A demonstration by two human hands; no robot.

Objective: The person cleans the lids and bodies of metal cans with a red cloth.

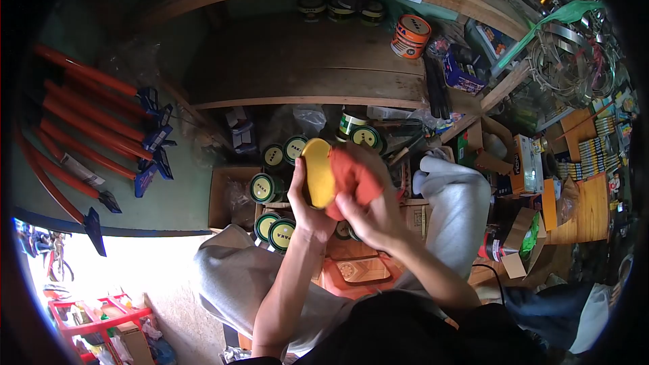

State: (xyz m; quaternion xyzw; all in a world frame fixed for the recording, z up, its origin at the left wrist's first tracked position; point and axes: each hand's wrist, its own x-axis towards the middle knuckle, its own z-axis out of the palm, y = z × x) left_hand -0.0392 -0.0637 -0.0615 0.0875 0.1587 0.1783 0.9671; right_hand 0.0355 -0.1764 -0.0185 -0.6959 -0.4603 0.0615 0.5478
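Note:
My left hand (pixel 312 216) is wrapped round a round, yellow-faced can (pixel 318 174), held up in front of me with its flat yellow end showing. An orange-red cloth (pixel 358 179) is bunched in my right hand (pixel 372 220) and pressed against the can's right side. Motion blurs the right fingers a little, and the cloth hides the rest of the can. Behind and below my hands stand several green-rimmed cans (pixel 263 188) with pale round lids.
Ahead is a wooden shelf (pixel 291 61) with an orange can (pixel 410 36) on it. Orange-handled tools (pixel 94 132) hang at the left. An open cardboard box (pixel 226 192) sits left of the cans. Boxes (pixel 527 162) and hose clamps (pixel 571 61) crowd the right side.

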